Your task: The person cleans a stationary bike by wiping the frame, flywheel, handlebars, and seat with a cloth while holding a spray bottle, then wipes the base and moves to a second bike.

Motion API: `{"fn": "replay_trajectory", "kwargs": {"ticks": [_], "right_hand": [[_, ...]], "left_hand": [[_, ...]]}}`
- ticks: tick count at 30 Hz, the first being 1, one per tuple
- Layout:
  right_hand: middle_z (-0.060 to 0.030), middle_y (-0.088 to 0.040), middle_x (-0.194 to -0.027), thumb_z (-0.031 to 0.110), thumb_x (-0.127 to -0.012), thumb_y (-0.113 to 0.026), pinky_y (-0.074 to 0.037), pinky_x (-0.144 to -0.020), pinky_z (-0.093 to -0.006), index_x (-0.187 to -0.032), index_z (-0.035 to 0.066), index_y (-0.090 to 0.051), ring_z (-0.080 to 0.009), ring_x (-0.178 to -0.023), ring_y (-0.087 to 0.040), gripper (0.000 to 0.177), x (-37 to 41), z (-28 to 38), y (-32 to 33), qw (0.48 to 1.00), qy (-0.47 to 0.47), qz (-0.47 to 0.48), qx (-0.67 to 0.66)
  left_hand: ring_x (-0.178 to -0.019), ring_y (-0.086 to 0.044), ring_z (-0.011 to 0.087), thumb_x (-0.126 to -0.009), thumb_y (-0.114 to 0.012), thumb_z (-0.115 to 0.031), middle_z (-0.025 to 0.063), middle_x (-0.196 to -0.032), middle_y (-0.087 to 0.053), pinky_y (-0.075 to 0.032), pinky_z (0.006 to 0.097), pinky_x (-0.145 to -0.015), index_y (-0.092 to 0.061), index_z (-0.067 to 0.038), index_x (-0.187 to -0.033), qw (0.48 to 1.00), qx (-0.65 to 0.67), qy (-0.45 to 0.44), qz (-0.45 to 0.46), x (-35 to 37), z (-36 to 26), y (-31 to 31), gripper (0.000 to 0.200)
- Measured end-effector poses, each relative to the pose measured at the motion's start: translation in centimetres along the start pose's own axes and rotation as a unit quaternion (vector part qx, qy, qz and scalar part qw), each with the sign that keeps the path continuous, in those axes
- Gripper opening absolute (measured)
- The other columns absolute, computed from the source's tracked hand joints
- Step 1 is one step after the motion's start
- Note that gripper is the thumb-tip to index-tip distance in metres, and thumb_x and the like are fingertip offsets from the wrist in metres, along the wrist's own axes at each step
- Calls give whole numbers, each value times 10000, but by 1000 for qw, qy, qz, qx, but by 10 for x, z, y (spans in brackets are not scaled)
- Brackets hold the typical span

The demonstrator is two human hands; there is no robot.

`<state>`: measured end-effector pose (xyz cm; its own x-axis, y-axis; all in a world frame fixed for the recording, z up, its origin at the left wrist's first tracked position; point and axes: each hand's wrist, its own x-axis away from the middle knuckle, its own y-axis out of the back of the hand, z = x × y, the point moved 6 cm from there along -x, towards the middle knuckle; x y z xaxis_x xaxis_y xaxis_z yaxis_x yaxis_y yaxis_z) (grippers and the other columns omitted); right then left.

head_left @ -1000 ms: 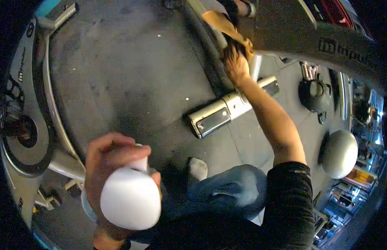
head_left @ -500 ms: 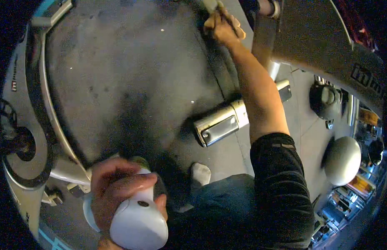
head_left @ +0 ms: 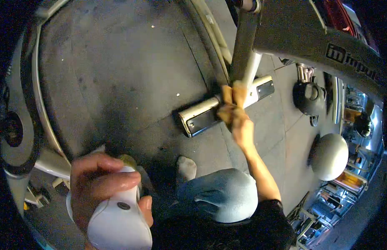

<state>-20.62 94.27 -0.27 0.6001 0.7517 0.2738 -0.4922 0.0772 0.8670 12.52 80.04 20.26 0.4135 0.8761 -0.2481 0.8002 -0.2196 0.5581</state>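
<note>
My left hand is closed around the neck of a white handheld device with a rounded back and a small dark oval badge; its front end is mostly hidden behind my fingers. My right hand, smeared by motion, grips a yellowish cloth. It reaches the metal foot of a gym machine, where the upright tube meets it, and the cloth appears to touch the frame there. A black plate covers part of the foot's near side.
The machine's grey panel with lettering hangs at upper right. A pale oval pad and a dark rounded machine part are to the right. Another machine's curved frame borders the left. My bent knee is below, over dark floor tiles.
My right hand has come down from the far top of the frame to its foot, bringing the cloth along. My left hand still holds the white device. The view has shifted slightly.
</note>
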Motion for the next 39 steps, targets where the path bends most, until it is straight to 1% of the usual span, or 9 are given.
{"fn": "replay_trajectory", "kwargs": {"ticks": [2,5,9,11,14,20,27,36,39], "right_hand": [[-188,-595,-1218,145,-958,-408,-498,-886,-396,-1171,-48,-550,-258,-1164,-549,320,15,-37,38,964,-158,-76,-200],[-164,-583,-1256,133,-944,-409,-512,-885,-391,-1248,-43,-530,-235,-1151,-552,372,15,34,113,856,126,-393,-311],[-143,-558,-1302,107,-674,-715,-129,-1148,-524,-1400,144,-468,-364,-1257,-444,768,-79,78,76,910,312,-272,-2],[-362,-317,-1359,6,-664,-702,-365,-1051,-464,-1421,280,-440,-489,-1253,-386,847,-108,56,42,928,234,-287,40],[-352,-339,-1370,35,-788,-618,-362,-1062,-443,-1393,159,-473,-457,-1284,-374,634,-88,15,12,928,255,-195,-189],[-231,-340,-1455,135,-930,-463,-305,-1106,-439,-1373,37,-441,-434,-1314,-349,454,34,-37,-101,974,149,-164,-42],[-177,-340,-1473,294,-744,-630,-243,-1074,-618,-1210,145,-621,-418,-1313,-346,489,68,59,-145,877,460,25,136],[-195,-319,-1498,131,-729,-655,-217,-1141,-523,-1373,123,-483,-391,-1391,-274,667,49,26,-105,950,269,-150,-55],[-166,-633,-1110,364,-944,-478,-464,-893,-383,-1126,-21,-612,-256,-1014,-585,447,95,-46,-89,872,-130,-161,-444]], "left_hand": [[-755,-557,236,-652,-796,-229,128,-881,-571,-478,350,-696,-622,-114,-919,999,-25,-24,7,2,2,13,339],[-769,-553,245,-655,-794,-263,135,-895,-566,-471,359,-709,-614,-101,-920,993,-48,-63,87,2,4,17,359],[-820,-539,248,-681,-780,-323,151,-936,-545,-450,349,-756,-592,-90,-929,991,-66,-61,103,11,3,9,389],[-809,-525,230,-688,-770,-341,148,-966,-534,-439,336,-755,-578,-86,-949,993,-61,-40,97,15,3,5,412],[-747,-495,181,-693,-750,-356,127,-1029,-514,-420,307,-722,-550,-77,-1004,996,-39,13,75,24,7,10,463],[-881,-538,244,-725,-746,-376,123,-918,-542,-437,336,-796,-581,-67,-926,994,-58,10,87,24,-1,-3,403],[-908,-574,264,-718,-768,-237,160,-975,-583,-478,342,-776,-626,-40,-953,978,-39,-34,201,27,-12,-41,338],[-1016,-566,302,-659,-718,-21,140,-1038,-617,-449,373,-884,-637,-51,-1038,918,92,-65,379,37,17,-110,388],[-1009,-553,321,-656,-737,-37,137,-1062,-624,-443,400,-903,-624,-29,-1057,908,43,-71,410,46,42,-153,416]]}}
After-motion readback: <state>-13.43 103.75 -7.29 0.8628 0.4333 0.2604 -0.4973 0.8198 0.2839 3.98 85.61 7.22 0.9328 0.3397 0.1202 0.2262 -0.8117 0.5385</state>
